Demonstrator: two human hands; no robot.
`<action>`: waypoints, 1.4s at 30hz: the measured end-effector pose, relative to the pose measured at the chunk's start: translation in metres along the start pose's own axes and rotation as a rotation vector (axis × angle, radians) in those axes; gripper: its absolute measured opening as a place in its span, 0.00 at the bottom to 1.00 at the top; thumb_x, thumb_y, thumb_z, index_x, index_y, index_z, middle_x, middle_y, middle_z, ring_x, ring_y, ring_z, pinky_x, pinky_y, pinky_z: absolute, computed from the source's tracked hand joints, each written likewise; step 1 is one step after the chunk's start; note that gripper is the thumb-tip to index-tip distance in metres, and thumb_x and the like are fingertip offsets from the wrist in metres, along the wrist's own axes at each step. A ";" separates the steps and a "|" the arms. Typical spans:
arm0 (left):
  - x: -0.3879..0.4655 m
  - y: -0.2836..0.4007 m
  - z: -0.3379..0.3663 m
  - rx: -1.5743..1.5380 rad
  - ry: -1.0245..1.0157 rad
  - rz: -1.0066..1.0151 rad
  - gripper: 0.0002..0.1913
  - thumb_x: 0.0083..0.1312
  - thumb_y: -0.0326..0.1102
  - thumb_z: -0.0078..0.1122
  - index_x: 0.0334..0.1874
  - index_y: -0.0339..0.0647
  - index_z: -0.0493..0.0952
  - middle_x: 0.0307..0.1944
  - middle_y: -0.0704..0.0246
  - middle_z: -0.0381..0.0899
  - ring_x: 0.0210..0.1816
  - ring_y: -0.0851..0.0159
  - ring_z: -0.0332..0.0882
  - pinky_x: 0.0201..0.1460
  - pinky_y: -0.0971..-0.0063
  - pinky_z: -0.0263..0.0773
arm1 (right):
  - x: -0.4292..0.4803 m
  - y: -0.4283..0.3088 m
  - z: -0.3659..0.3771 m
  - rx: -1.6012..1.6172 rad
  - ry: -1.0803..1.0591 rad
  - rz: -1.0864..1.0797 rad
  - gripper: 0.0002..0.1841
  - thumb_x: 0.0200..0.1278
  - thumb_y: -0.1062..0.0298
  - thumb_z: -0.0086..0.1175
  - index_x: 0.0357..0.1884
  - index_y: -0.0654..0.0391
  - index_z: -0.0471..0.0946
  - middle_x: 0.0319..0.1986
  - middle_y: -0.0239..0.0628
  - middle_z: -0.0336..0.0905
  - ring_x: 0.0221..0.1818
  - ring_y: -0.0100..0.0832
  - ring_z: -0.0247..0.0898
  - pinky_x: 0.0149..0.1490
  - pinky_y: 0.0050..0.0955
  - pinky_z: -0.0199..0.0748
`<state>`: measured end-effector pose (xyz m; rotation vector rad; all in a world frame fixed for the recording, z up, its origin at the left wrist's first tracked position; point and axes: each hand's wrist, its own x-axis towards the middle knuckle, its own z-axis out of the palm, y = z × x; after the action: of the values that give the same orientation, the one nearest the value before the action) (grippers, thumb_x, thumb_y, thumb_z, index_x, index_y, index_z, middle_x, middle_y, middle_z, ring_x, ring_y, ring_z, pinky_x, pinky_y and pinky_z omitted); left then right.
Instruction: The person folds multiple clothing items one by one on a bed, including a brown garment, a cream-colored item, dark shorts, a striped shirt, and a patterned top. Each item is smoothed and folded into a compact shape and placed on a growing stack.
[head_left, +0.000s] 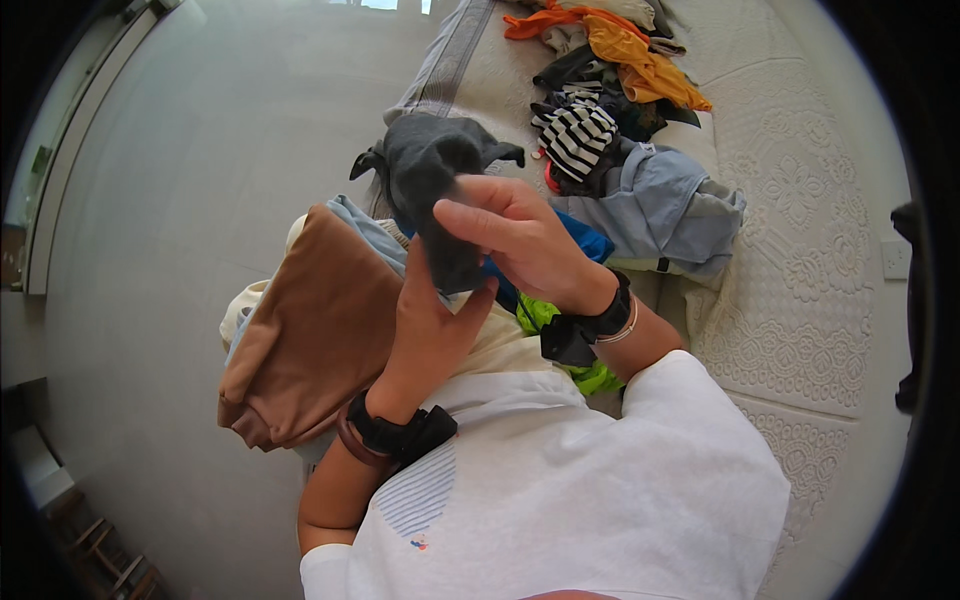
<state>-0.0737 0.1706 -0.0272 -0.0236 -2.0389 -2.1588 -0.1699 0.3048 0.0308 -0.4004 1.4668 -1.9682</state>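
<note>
A dark grey cloth garment (431, 161), bunched up, hangs between my two hands in the middle of the view. My left hand (439, 322) holds its lower end from beneath, with fingers and thumb on either side of the cloth. Over its upper right side is my right hand (517, 232), thumb and index finger close together; the fingertips are blurred, and whether they grip the cloth does not show. A folded brown garment (322, 330) lies left of my left hand, on top of light blue and cream cloth. Blue cloth (585, 236) shows behind my right hand.
Along the cream quilted sofa cover (795, 195) lie a light blue-grey garment (660, 202), a black-and-white striped cloth (577, 139) and a yellow-orange garment (637, 64). Bright green cloth (596, 377) is below my right wrist. A grey floor (172, 195) extends to the left.
</note>
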 end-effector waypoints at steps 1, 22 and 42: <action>-0.001 -0.003 -0.002 -0.087 0.072 -0.123 0.25 0.68 0.29 0.68 0.66 0.36 0.71 0.57 0.63 0.79 0.56 0.66 0.78 0.58 0.71 0.74 | 0.007 0.001 0.010 -0.247 -0.108 -0.108 0.12 0.72 0.61 0.63 0.48 0.60 0.83 0.36 0.32 0.83 0.37 0.26 0.80 0.41 0.27 0.78; 0.017 0.009 -0.057 -0.481 0.555 -0.252 0.13 0.79 0.35 0.53 0.60 0.39 0.74 0.53 0.69 0.79 0.57 0.68 0.79 0.66 0.66 0.72 | 0.028 0.042 -0.010 0.111 0.152 0.052 0.24 0.70 0.70 0.65 0.62 0.63 0.69 0.46 0.39 0.84 0.47 0.23 0.81 0.51 0.21 0.81; 0.023 0.000 -0.010 -0.735 0.042 -0.385 0.19 0.83 0.41 0.45 0.62 0.33 0.75 0.53 0.64 0.84 0.52 0.62 0.83 0.61 0.67 0.76 | -0.006 0.050 -0.023 -0.838 0.353 -0.229 0.26 0.61 0.77 0.58 0.63 0.57 0.70 0.40 0.45 0.80 0.36 0.32 0.81 0.42 0.29 0.79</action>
<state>-0.0955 0.1576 -0.0250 0.3398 -1.1884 -2.9876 -0.1632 0.3176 -0.0231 -0.6100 2.5577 -1.5385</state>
